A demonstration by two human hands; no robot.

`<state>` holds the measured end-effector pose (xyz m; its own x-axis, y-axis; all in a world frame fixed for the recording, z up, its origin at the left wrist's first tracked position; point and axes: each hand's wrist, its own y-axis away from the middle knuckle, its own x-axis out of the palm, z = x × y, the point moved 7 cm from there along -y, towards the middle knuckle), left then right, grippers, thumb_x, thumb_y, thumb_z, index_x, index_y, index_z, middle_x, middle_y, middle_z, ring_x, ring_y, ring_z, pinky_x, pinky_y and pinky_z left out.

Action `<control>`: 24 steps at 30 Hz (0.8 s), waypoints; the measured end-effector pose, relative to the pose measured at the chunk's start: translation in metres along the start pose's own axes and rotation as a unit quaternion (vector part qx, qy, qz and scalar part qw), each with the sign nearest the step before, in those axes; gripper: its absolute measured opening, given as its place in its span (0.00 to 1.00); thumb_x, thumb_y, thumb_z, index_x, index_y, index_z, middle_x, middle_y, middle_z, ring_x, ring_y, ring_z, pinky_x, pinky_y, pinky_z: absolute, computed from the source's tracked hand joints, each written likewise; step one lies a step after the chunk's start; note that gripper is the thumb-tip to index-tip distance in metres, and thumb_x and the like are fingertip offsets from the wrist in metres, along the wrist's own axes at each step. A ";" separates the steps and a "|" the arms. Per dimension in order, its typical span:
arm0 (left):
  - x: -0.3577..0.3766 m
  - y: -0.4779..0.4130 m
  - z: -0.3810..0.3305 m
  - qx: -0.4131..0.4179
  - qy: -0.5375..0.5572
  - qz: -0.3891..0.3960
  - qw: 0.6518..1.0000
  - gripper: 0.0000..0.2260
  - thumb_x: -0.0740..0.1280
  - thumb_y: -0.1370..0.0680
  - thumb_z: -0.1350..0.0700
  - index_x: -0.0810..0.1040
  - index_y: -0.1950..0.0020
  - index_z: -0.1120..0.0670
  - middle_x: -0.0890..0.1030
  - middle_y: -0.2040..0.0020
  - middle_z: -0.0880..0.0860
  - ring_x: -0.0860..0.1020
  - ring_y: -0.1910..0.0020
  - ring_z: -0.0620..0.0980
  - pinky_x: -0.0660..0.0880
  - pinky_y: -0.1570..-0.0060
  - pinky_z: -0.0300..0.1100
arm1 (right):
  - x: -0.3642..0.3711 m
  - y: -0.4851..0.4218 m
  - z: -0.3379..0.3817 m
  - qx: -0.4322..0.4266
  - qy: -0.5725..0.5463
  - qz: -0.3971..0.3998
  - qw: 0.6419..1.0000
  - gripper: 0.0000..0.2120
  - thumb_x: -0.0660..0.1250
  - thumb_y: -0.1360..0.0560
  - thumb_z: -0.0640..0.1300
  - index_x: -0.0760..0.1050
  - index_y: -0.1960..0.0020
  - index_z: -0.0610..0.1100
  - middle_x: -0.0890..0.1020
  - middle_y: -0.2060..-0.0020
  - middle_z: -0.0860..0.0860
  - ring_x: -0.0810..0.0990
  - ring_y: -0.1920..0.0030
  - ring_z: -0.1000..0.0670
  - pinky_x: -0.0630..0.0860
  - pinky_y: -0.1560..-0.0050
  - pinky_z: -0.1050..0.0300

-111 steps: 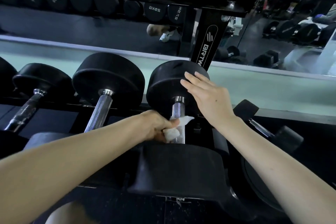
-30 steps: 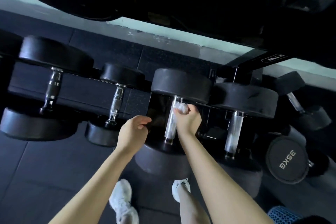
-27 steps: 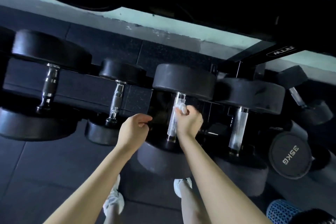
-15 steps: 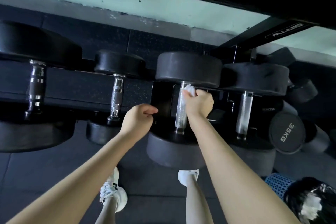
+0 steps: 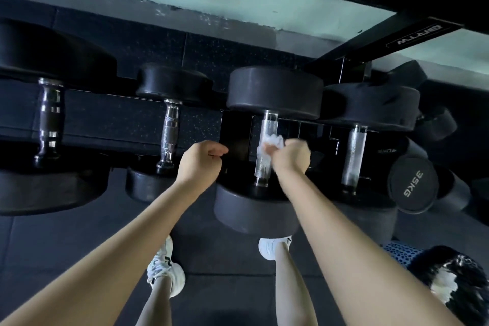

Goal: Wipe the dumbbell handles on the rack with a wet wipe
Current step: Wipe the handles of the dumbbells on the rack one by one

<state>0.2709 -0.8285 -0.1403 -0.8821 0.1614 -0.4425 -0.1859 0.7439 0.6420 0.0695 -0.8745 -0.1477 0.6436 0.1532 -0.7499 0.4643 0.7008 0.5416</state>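
— Right hand (image 5: 291,157), condition?
— Fingers curled round a crumpled white wet wipe (image 5: 274,141), pressing it on the handle (image 5: 262,167) of the third dumbbell (image 5: 275,92) from the left, a little above the bar's mid-length.
— Left hand (image 5: 199,164)?
— Fingers curled in, nothing visible in them. It sits just left of that handle, in front of a black upright of the rack (image 5: 234,132). Contact with the upright: cannot tell.
— Count of dumbbells?
— Four in the row with chrome handles showing, each lying near to far. More lie at the right, partly hidden, so no firm count there.
— Legible markings?
— "35KG" on a round end cap (image 5: 412,184) at the right. "BRTW" on the slanted strut (image 5: 416,34), upper right, reading upside down. Small lettering beside the fourth handle is too small to read.
— Anything further?
— Two white shoes (image 5: 165,270) on the dark floor (image 5: 79,246), near side.
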 end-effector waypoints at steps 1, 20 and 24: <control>0.000 0.000 -0.003 -0.004 0.003 -0.006 1.000 0.19 0.57 0.26 0.68 0.81 0.45 0.54 0.82 0.46 0.48 0.75 0.53 0.42 0.69 0.55 0.32 | 0.005 0.007 -0.012 0.005 0.034 0.018 0.999 0.11 0.70 0.28 0.45 0.75 0.65 0.41 0.77 0.69 0.50 0.78 0.65 0.48 0.66 0.75 0.65; 0.023 -0.010 -0.013 -0.043 0.083 -0.015 0.995 0.17 0.60 0.28 0.68 0.79 0.57 0.47 0.81 0.57 0.46 0.81 0.56 0.52 0.79 0.50 0.50 | 0.002 -0.004 0.008 -0.062 -0.215 0.004 0.975 0.08 0.64 0.26 0.35 0.74 0.47 0.40 0.79 0.56 0.52 0.79 0.51 0.51 0.70 0.56 0.69; 0.023 -0.006 -0.003 -0.052 0.078 -0.018 0.995 0.15 0.60 0.27 0.67 0.80 0.55 0.48 0.81 0.56 0.45 0.80 0.57 0.46 0.78 0.48 0.47 | -0.007 0.008 0.001 -0.117 -0.129 -0.105 0.979 0.10 0.67 0.25 0.44 0.81 0.46 0.43 0.84 0.52 0.50 0.81 0.50 0.51 0.69 0.54 0.66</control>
<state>0.2504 -0.8312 -0.1518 -0.9289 0.0271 -0.3694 -0.2554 0.6754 0.6918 0.0695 -0.8710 -0.1375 0.6950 -0.1710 -0.6983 0.4705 0.8427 0.2618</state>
